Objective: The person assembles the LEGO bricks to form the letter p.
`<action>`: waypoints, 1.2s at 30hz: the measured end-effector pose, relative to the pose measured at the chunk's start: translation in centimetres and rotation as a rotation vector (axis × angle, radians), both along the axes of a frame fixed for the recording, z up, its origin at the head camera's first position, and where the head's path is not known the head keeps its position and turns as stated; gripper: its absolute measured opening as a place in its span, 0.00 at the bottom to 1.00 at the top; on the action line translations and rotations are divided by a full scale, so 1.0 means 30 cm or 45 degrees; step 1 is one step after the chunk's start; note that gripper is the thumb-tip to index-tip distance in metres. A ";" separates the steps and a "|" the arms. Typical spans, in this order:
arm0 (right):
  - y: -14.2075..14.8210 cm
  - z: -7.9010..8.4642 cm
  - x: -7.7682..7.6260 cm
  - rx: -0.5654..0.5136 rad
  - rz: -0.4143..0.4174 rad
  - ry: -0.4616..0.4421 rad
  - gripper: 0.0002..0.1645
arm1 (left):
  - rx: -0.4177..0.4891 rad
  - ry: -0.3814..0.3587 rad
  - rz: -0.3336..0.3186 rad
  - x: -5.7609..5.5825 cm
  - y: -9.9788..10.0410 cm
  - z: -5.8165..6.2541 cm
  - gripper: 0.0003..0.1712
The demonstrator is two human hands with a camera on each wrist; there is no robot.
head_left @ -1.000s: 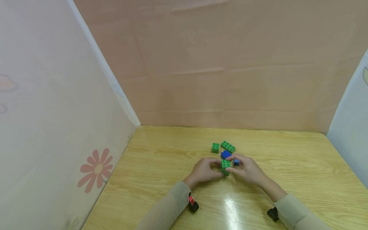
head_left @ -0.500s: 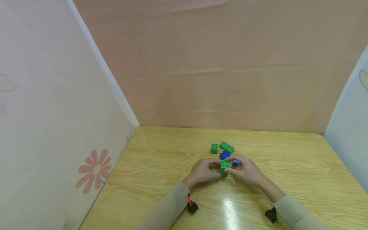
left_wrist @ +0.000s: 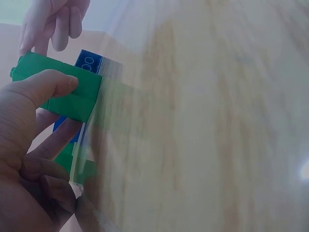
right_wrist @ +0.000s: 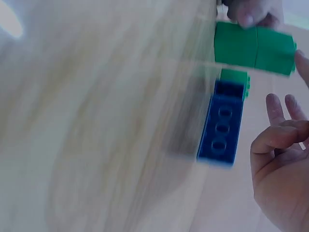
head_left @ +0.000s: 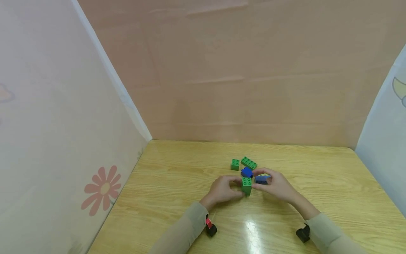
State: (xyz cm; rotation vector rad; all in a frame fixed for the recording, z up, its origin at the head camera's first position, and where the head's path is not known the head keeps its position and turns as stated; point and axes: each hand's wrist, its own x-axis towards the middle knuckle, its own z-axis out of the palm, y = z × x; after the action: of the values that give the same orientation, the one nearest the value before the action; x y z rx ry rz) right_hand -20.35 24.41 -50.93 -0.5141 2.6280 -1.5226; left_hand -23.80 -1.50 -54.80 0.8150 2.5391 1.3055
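In the head view, my left hand (head_left: 222, 189) pinches an upright stack of two green toy bricks (head_left: 246, 186), its studs facing up. The left wrist view shows the thumb flat against the green stack (left_wrist: 72, 94). My right hand (head_left: 276, 187) is at the stack's right side, thumb and index spread apart. In the right wrist view, a fingertip of it is by the studded end of the green stack (right_wrist: 256, 46); whether it touches is unclear. Just beyond the right thumb lies a blue brick (head_left: 261, 179) on its side, its hollow underside showing in the right wrist view.
Behind the hands lie another blue brick (head_left: 247, 172), a small square green brick (head_left: 235, 164) and a longer green brick (head_left: 248, 163). They rest on a wooden table (head_left: 177, 162). A brown sheet (head_left: 203, 88) stands behind its back edge, with pale sheets at the sides.
My right hand's fingers have come off the green stack and drawn slightly right, uncovering more of the blue brick on its side. The left hand keeps its hold; the view has shifted slightly.
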 end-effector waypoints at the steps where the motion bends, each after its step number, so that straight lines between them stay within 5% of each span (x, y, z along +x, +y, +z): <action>1: 0.012 0.002 -0.003 -0.005 -0.007 -0.015 0.32 | 0.000 -0.004 0.000 -0.001 0.001 0.000 0.23; 10: 0.097 0.016 -0.018 -0.035 -0.048 -0.079 0.30 | 0.007 -0.019 -0.003 0.002 -0.001 0.002 0.24; 20: 0.173 -0.002 -0.037 0.138 -0.093 0.008 0.29 | 0.017 -0.025 0.002 0.009 0.001 0.016 0.25; 36: 0.227 -0.039 -0.067 0.162 -0.018 -0.148 0.31 | 0.064 -0.093 0.031 0.008 0.012 0.043 0.23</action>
State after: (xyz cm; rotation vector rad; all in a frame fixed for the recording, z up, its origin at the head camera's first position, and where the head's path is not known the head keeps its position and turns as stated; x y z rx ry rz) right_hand -22.36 31.23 -52.09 -0.3857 2.6221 -1.3341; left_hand -23.56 -1.16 -53.52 0.7336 2.4771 1.3853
